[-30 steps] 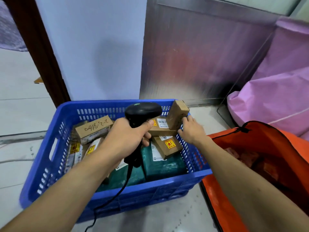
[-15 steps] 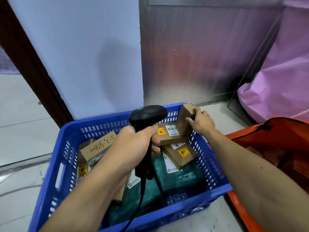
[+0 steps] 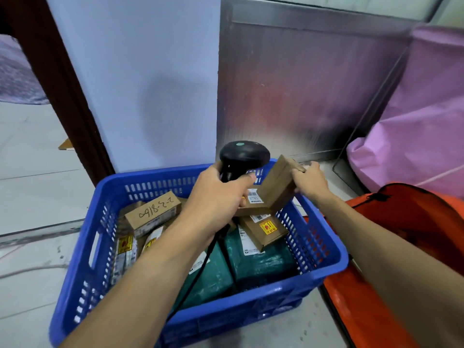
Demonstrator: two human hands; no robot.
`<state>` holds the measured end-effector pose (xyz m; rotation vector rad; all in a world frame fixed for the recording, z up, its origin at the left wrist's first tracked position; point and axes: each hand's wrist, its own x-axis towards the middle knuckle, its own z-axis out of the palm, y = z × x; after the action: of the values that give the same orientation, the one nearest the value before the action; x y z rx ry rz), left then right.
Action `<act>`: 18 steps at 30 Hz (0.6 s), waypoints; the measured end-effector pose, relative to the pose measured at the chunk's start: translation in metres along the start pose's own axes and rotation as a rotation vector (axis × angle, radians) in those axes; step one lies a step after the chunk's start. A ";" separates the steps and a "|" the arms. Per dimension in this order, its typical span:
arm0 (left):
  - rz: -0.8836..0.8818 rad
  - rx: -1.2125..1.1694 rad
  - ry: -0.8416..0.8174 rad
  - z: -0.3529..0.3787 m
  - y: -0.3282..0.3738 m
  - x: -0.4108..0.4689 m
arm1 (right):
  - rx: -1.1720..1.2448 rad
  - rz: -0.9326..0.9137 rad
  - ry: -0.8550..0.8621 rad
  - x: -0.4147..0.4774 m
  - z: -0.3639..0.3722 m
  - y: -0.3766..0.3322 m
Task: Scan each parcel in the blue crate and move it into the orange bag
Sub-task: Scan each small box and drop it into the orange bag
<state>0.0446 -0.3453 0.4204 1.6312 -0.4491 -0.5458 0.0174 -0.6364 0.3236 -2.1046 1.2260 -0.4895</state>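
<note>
the small brown box (image 3: 275,188) is at the back right corner of the blue crate (image 3: 324,238), tilted, its upper end above the rim and its lower end over a flat box with a barcode label (image 3: 252,200); whether the two touch is not clear. the right hand (image 3: 310,182) grips the small box at its upper end, fingers curled over the edge. just to its left, the left hand (image 3: 216,200) is wrapped round the handle of a black scanner (image 3: 243,156), whose rounded head stands above the fist, close beside the box. a black cable (image 3: 195,275) hangs from the scanner down over the crate's front wall.

lower in the crate lie a box with a yellow sticker (image 3: 265,229), two green wrapped parcels (image 3: 261,263), a box with handwritten numbers (image 3: 153,212) at the left, and more labelled parcels beneath it.

the orange bag (image 3: 416,222) lies open on the floor (image 3: 32,202) just right of the crate. behind it is a pink sack (image 3: 414,136), with a metal panel (image 3: 301,84) and a pale wall (image 3: 140,71) behind the crate.
</note>
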 end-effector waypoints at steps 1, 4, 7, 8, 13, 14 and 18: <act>0.012 0.014 -0.004 0.001 0.002 -0.003 | 0.057 0.008 -0.026 -0.009 -0.011 -0.003; 0.048 0.116 -0.028 0.007 0.004 -0.012 | 0.170 -0.061 -0.082 -0.041 -0.045 -0.009; 0.045 0.159 -0.016 0.012 0.002 -0.021 | 0.133 -0.179 -0.093 -0.087 -0.082 -0.015; 0.033 0.151 -0.005 0.014 0.002 -0.024 | 0.095 -0.222 -0.076 -0.102 -0.096 -0.014; -0.033 -0.019 0.031 0.016 0.004 -0.048 | 0.017 -0.447 0.006 -0.173 -0.147 -0.001; -0.044 -0.076 0.025 0.019 0.004 -0.055 | 0.019 -0.483 0.035 -0.185 -0.155 0.002; -0.082 -0.211 0.044 0.035 0.000 -0.089 | 0.001 -0.682 0.280 -0.232 -0.179 0.009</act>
<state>-0.0477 -0.3221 0.4258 1.4606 -0.2834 -0.5973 -0.2099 -0.4996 0.4475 -2.4875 0.6023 -1.1095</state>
